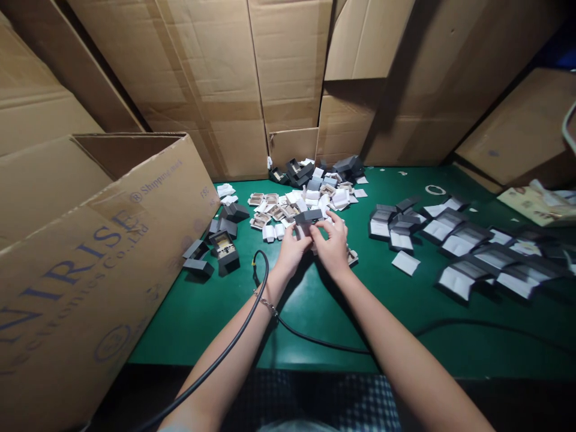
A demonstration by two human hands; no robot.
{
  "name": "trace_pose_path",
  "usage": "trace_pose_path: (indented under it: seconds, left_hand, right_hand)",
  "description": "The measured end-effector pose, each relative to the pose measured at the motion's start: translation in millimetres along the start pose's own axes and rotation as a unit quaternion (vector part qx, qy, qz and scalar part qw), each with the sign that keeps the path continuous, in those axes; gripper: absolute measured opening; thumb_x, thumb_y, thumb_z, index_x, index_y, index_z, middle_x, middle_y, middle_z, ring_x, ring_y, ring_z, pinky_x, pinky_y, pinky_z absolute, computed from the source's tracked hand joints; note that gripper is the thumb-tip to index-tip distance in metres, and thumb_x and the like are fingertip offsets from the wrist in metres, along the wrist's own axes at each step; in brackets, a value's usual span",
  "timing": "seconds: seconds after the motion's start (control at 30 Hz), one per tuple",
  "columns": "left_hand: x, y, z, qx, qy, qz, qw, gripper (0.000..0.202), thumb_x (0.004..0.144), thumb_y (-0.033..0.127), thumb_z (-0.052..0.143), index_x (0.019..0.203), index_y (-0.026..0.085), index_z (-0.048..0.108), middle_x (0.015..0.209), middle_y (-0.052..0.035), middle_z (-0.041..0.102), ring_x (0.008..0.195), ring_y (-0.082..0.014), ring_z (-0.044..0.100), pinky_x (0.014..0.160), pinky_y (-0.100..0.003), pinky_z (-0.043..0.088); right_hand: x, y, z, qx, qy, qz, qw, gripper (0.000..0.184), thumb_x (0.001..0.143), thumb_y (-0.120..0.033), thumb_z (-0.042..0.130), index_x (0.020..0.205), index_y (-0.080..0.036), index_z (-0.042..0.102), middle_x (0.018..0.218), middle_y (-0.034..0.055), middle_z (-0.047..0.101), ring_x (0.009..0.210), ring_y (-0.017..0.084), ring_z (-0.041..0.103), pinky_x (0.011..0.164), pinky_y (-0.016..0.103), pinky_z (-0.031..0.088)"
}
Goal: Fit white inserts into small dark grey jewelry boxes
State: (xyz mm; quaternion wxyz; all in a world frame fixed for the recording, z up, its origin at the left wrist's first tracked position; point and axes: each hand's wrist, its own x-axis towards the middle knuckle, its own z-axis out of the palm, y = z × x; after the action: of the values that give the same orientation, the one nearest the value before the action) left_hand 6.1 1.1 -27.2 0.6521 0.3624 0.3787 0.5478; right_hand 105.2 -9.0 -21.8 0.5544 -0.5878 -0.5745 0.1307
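A small dark grey hinged box (308, 216) is held between my two hands over the middle of the green table. My left hand (293, 247) grips its near left side, fingers curled in. My right hand (331, 243) pinches the near right side, close to a pale part whose shape the fingers partly hide. Just beyond the hands spreads a pile of small white and tan tray-like inserts (288, 209). More dark boxes (299, 172) lie jumbled at the back of that pile.
Several dark boxes (225, 249) lie at left beside a large cardboard carton (135, 252). Rows of opened boxes with white linings (459, 279) cover the right side. A black cable (238, 336) loops over my left forearm. Cardboard sheets (216, 78) wall the back.
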Motion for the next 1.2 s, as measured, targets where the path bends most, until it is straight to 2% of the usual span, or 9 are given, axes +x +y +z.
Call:
trace_pose_path:
  seconds: [0.07,0.17,0.27,0.43,0.57,0.77,0.9,1.03,1.2]
  left_hand:
    - [1.8,-0.5,-1.9,0.028,0.028,0.026,0.999,0.051,0.063,0.013,0.068,0.109,0.015,0.049,0.096,-0.0064,0.064,0.083,-0.0131,0.061,0.086,-0.032,0.047]
    - [2.4,-2.1,-3.9,0.057,0.03,0.054,0.996,0.047,0.068,0.017,0.067,0.111,0.016,0.049,0.105,-0.0083,0.063,0.092,-0.0147,0.061,0.092,-0.034,0.046]
    - [0.9,-3.9,-4.4,0.096,0.019,0.075,0.992,0.047,0.072,0.018,0.065,0.116,0.018,0.047,0.108,-0.0094,0.062,0.094,-0.0165,0.061,0.09,-0.035,0.048]
    - [-2.5,-7.5,-3.2,0.167,0.016,0.104,0.98,0.054,0.071,0.015,0.065,0.121,0.019,0.045,0.111,-0.0106,0.063,0.097,-0.0193,0.062,0.089,-0.037,0.049]
    - [-3.9,-10.3,-1.2,0.151,0.019,0.108,0.982,0.058,0.07,0.012,0.066,0.123,0.02,0.044,0.11,-0.0102,0.064,0.099,-0.0202,0.063,0.091,-0.038,0.049]
    - [-6.8,-7.4,2.2,0.121,0.013,0.117,0.986,0.053,0.072,0.014,0.065,0.121,0.019,0.046,0.112,-0.0108,0.064,0.1,-0.0194,0.063,0.093,-0.038,0.048]
    - [-7.3,-4.9,2.4,0.134,0.005,0.117,0.984,0.051,0.073,0.014,0.064,0.121,0.017,0.048,0.115,-0.0112,0.063,0.102,-0.0196,0.062,0.094,-0.036,0.047]
    - [-6.3,-4.7,0.7,0.14,0.006,0.103,0.985,0.053,0.071,0.015,0.066,0.122,0.018,0.05,0.119,-0.0115,0.062,0.108,-0.0217,0.06,0.098,-0.039,0.045]
    - [-6.1,-3.5,0.3,0.127,0.008,0.107,0.986,0.052,0.068,0.013,0.068,0.118,0.02,0.056,0.119,-0.0096,0.062,0.113,-0.0226,0.056,0.101,-0.038,0.042]
  right_hand:
    - [-2.0,1.0,1.7,-0.04,-0.016,-0.047,0.998,0.018,0.08,-0.033,0.054,0.079,-0.021,0.066,0.129,0.011,0.05,0.126,0.029,0.039,0.107,0.05,0.027]
    - [-2.4,4.5,4.1,-0.055,-0.034,-0.069,0.996,0.02,0.081,-0.034,0.054,0.081,-0.02,0.067,0.133,0.0123,0.048,0.127,0.03,0.038,0.107,0.05,0.027]
    - [-0.1,5.6,2.9,-0.047,-0.037,-0.053,0.997,0.019,0.078,-0.037,0.058,0.082,-0.02,0.066,0.126,0.0127,0.053,0.121,0.03,0.043,0.103,0.049,0.033]
    - [-0.1,-4.0,-1.7,0.026,-0.048,0.01,0.998,0.023,0.075,-0.036,0.06,0.09,-0.019,0.066,0.097,0.0083,0.063,0.094,0.024,0.058,0.085,0.04,0.049]
    - [-4.8,-13.4,-1.2,0.096,-0.033,0.043,0.994,0.023,0.076,-0.035,0.059,0.09,-0.018,0.065,0.096,0.0076,0.062,0.09,0.02,0.06,0.075,0.032,0.053]
    - [-5.6,-15.5,-0.8,0.105,-0.03,0.027,0.994,0.023,0.076,-0.035,0.058,0.09,-0.018,0.066,0.092,0.0065,0.06,0.087,0.019,0.062,0.076,0.031,0.054]
    - [-2.4,-4.9,2.1,0.091,-0.055,0.017,0.994,0.028,0.077,-0.038,0.055,0.094,-0.019,0.065,0.097,0.0085,0.06,0.085,0.02,0.062,0.078,0.034,0.053]
    - [1.6,9.5,6.6,0.072,-0.069,0.018,0.995,0.032,0.076,-0.039,0.053,0.098,-0.019,0.065,0.097,0.0096,0.065,0.09,0.023,0.062,0.085,0.041,0.05]
    - [3.8,13.7,6.0,0.084,-0.079,0.037,0.993,0.033,0.075,-0.039,0.054,0.097,-0.019,0.067,0.096,0.0085,0.069,0.092,0.024,0.063,0.087,0.041,0.049]
